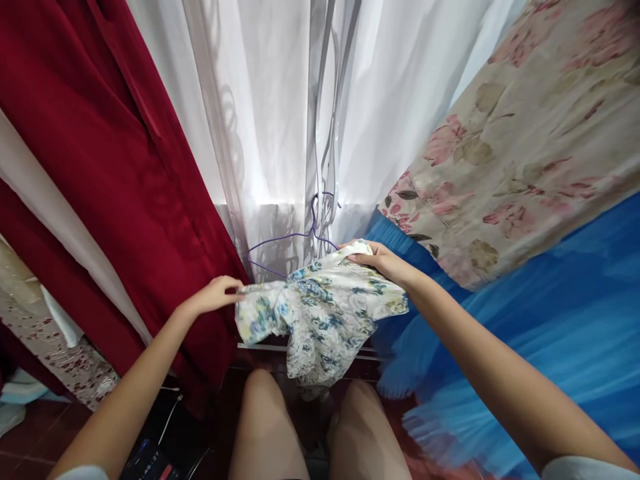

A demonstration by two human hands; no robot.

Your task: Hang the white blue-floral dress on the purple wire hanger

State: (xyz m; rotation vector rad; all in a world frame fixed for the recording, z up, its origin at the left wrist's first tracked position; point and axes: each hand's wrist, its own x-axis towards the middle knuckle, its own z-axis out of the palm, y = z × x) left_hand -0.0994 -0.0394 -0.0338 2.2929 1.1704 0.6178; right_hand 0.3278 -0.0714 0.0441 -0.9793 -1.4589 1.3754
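Observation:
A short-sleeved white blouse [330,307] with a blue, green and yellow floral print is stretched between my two hands, above my knees. My left hand [220,295] has its thumb and fingers closed at the sleeve edge on the left. At the upper right, my right hand [377,260] pinches the blouse near its neckline and shoulder, thumb on top. Just behind the blouse is a thin purple wire hanger [280,238], its hook up among hanging pale strips. The hanger's left arm shows outside the cloth; its right end goes out of sight behind the blouse and my right hand.
White curtains [265,120] hang straight ahead, with dark red drapes [150,167] on the left. Floral beige fabric [525,167] and blue tulle [500,340] hang on the right. A phone with a lit screen [150,460] lies low at the left near a white cable.

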